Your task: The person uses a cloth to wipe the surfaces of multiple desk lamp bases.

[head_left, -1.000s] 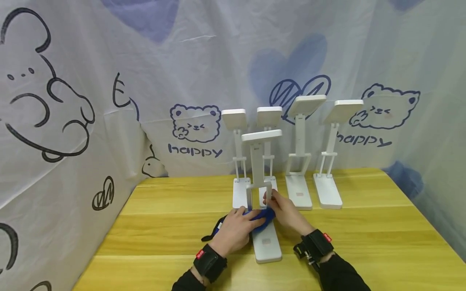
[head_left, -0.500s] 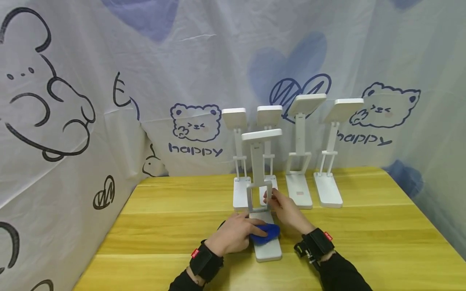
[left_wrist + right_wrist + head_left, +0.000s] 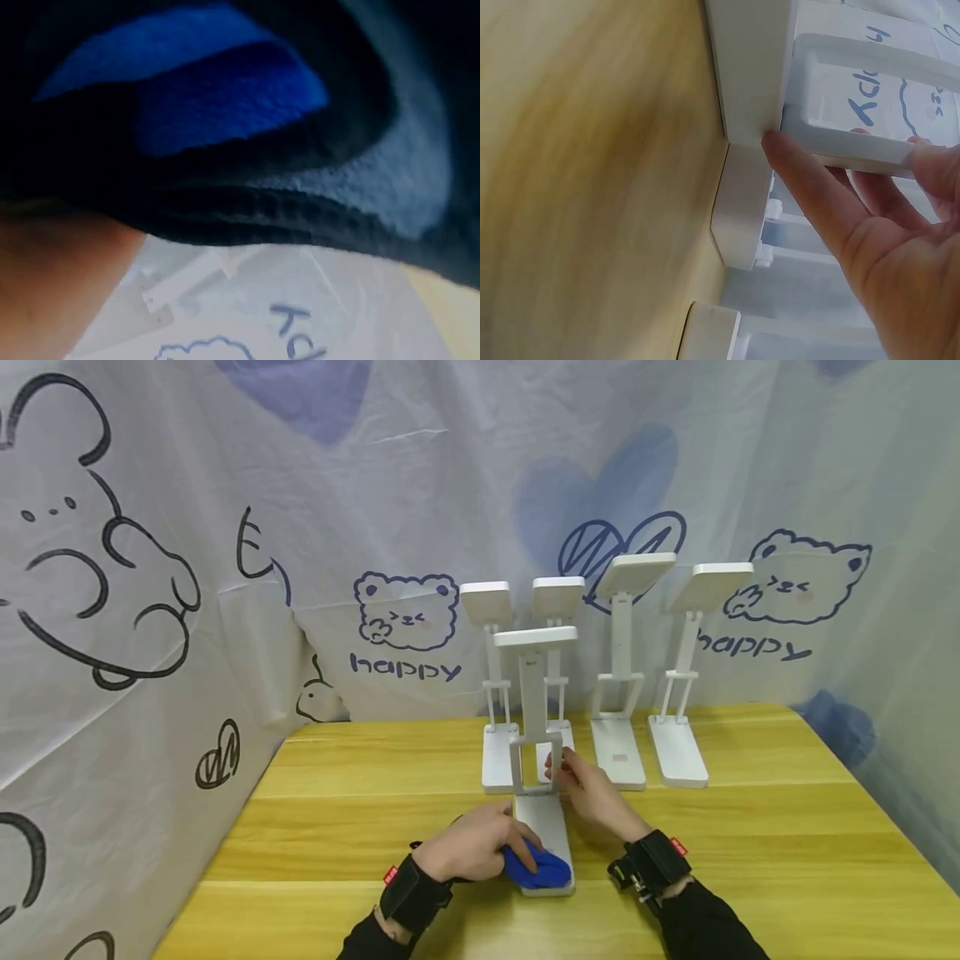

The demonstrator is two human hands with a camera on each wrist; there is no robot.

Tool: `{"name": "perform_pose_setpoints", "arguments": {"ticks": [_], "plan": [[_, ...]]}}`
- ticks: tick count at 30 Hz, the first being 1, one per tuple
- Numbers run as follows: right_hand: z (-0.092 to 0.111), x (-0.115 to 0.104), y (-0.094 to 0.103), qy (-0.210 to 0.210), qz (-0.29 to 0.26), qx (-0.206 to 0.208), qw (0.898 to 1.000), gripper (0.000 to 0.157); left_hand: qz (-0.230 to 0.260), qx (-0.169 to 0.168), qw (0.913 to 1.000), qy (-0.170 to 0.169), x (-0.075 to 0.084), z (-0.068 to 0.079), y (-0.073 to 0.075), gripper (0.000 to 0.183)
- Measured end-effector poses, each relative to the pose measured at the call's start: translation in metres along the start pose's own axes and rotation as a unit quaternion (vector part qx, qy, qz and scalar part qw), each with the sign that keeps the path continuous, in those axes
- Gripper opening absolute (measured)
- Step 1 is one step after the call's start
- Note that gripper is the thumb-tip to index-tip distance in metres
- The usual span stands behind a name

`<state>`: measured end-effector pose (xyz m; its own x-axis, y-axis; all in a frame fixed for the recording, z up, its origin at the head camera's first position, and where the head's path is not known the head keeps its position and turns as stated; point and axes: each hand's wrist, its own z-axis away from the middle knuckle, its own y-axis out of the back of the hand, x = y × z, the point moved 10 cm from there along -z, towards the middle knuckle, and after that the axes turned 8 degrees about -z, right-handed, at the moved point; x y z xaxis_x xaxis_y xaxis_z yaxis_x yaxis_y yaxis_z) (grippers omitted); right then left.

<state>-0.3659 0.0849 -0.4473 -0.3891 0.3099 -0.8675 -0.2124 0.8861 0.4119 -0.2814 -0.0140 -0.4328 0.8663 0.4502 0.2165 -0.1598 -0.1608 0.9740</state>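
Observation:
A white folding desk lamp [image 3: 534, 693] stands at the front of the group, its flat base toward the person. My left hand [image 3: 476, 843] holds a blue cloth [image 3: 538, 868] against the near end of that base; the thumb is hidden. The left wrist view shows blue fabric [image 3: 232, 101] close up and blurred, with black material around it. My right hand [image 3: 596, 793] grips the right side of the lamp's lower frame. In the right wrist view, thumb and fingers sit on either side of the frame bar [image 3: 862, 146], with one fingertip touching the base [image 3: 750, 75].
Several similar white lamps stand in a row behind: one at the left [image 3: 487, 604], one partly hidden by the front lamp [image 3: 558, 597], and others to the right [image 3: 618, 752]. The wooden table [image 3: 360, 835] meets a printed curtain [image 3: 405, 527] at its back and sides.
My left hand has slid the blue cloth along the lamp base toward the person, from near the frame to the near end. The right hand keeps its grip on the frame.

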Motion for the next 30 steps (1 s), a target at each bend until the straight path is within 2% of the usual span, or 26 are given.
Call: {"name": "perform_pose_setpoints", "arguments": {"ticks": [4, 7, 10, 14, 17, 20, 23, 26, 30], "plan": [[0.001, -0.002, 0.0, 0.003, -0.004, -0.005, 1.0, 0.016, -0.033, 0.0, 0.9969, 0.072, -0.02, 0.006, 0.004, 0.054], [0.0, -0.003, 0.0, 0.005, -0.004, -0.005, 1.0, 0.016, -0.091, 0.006, 0.9897, 0.111, -0.031, 0.007, 0.005, 0.053], [0.0, -0.002, -0.001, 0.008, -0.006, -0.008, 1.0, 0.017, -0.16, 0.031, 0.9794, 0.119, -0.031, 0.004, 0.007, 0.049], [0.001, -0.002, 0.0, 0.016, -0.002, -0.005, 1.0, 0.017, -0.243, 0.082, 0.959, 0.12, -0.027, 0.001, 0.009, 0.043], [0.001, -0.004, 0.0, 0.025, 0.002, -0.004, 1.0, 0.017, -0.279, 0.109, 0.9454, 0.128, -0.027, -0.001, 0.007, 0.041], [0.001, -0.006, 0.0, 0.034, 0.008, -0.005, 0.999, 0.017, -0.302, 0.118, 0.9363, 0.136, -0.026, -0.005, 0.001, 0.04], [0.002, -0.009, 0.002, 0.05, 0.024, 0.004, 0.998, 0.016, -0.318, 0.12, 0.9312, 0.132, -0.02, -0.01, -0.005, 0.037], [0.002, -0.011, 0.004, 0.062, 0.042, 0.015, 0.997, 0.015, -0.322, 0.124, 0.9301, 0.124, -0.015, -0.014, -0.008, 0.035], [0.001, -0.01, 0.005, 0.06, 0.045, 0.015, 0.997, 0.015, -0.303, 0.122, 0.9382, 0.116, -0.013, -0.016, -0.009, 0.037]]}}
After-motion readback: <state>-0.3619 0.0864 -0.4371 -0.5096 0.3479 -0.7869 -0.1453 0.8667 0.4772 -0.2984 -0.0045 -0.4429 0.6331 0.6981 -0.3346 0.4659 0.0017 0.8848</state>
